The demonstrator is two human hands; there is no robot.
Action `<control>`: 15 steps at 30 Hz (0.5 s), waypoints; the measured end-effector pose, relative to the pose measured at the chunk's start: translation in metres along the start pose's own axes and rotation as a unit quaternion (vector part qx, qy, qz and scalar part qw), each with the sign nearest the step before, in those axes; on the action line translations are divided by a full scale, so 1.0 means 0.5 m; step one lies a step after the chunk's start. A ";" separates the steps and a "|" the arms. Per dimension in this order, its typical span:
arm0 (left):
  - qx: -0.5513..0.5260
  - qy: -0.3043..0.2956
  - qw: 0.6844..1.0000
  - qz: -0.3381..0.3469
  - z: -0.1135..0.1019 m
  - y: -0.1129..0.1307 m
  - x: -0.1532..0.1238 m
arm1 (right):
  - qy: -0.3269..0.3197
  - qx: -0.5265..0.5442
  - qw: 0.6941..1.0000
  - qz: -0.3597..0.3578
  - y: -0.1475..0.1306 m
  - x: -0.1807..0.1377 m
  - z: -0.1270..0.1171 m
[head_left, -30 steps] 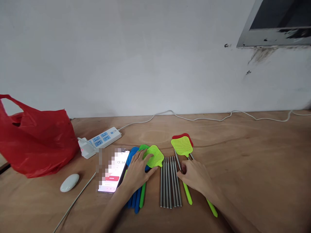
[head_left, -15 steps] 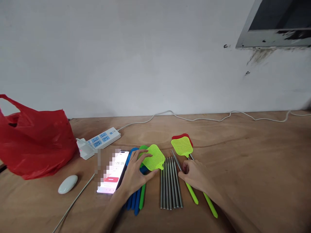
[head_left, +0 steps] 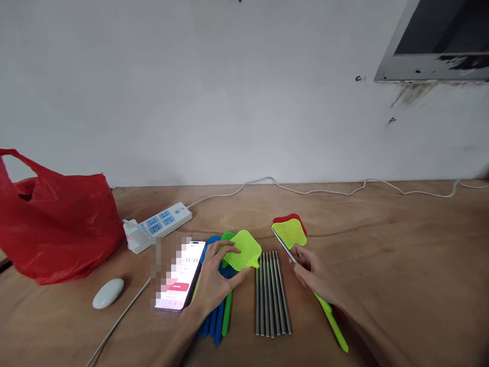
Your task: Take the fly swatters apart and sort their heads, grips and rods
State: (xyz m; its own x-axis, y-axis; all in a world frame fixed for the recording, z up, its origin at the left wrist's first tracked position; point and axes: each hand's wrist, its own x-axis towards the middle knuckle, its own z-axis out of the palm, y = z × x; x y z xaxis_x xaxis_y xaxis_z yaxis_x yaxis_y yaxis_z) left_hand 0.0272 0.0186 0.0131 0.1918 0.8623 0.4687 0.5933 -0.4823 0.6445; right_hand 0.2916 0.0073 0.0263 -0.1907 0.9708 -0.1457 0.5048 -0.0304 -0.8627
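My left hand (head_left: 214,275) grips a perforated yellow-green fly swatter head (head_left: 244,250), fingers over its top and thumb by its neck. Underneath lie a green swatter head (head_left: 228,236) and blue handles (head_left: 217,323), partly covered by the hand. My right hand (head_left: 311,272) is closed on a metal rod (head_left: 283,243) with a yellow-green handle, mostly hidden by the hand. The rod's tip overlaps another yellow-green swatter head (head_left: 292,233), which lies over a red one (head_left: 301,220). A yellow-green handle (head_left: 338,331) extends below my right hand. Several bare metal rods (head_left: 272,300) lie side by side between my hands.
Left of my left hand lies a lit phone (head_left: 185,275) showing a timer. Farther left are a white oval object (head_left: 108,293), a power strip (head_left: 164,221) and a red plastic bag (head_left: 61,224). A white cable (head_left: 313,191) runs along the wall.
My right hand has lifted the handled rod off the table and moved it slightly right, so its tip now crosses the swatter head. My left hand stays on its swatter head.
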 end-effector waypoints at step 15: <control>-0.032 0.036 0.998 -0.031 -0.004 0.001 0.007 | -0.217 0.140 0.966 -0.008 -0.006 -0.007 -0.004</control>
State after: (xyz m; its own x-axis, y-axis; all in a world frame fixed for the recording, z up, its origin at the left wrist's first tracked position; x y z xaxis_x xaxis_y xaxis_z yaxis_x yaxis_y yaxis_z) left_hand 0.0265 0.0212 0.0165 0.0981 0.8786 0.4675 0.5509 -0.4391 0.7097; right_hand 0.2927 0.0044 0.0303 -0.5630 0.7820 -0.2674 0.2624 -0.1376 -0.9551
